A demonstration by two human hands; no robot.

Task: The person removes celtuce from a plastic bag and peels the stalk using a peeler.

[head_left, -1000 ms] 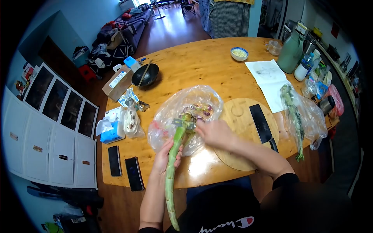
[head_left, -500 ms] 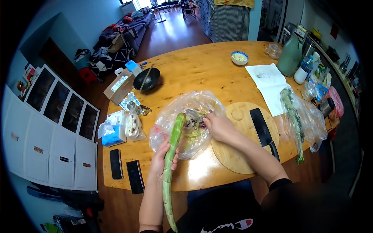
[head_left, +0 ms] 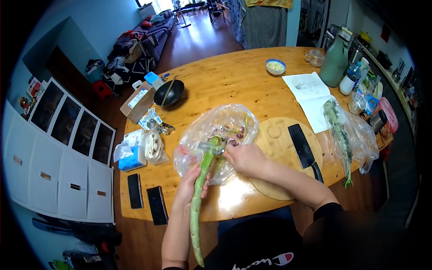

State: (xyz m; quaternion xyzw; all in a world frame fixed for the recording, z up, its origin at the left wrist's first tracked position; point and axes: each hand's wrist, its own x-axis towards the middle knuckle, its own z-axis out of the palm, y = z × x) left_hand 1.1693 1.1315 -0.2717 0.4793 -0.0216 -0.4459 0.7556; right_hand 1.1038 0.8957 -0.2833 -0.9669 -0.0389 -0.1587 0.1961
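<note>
A long pale-green celtuce stem slants up from near my body, its upper end bright green. My left hand is closed around its upper half. In my right hand is a peeler, its head lying across the stem near the top end; the handle is mostly hidden by my fingers. Beneath both is a clear plastic bag, spread out with green and purplish peelings in it. To the right a round wooden cutting board carries a black cleaver.
Another celtuce, with leaves, lies partly in a plastic bag at right, beside an open sketchbook. Two phones rest near the left front edge. Further back are a black bowl, a small patterned bowl and a green bottle.
My right hand has moved left and toward me, bringing the peeler onto the celtuce's upper end. The left hand still grips the stem, whose top now sits slightly lower.
</note>
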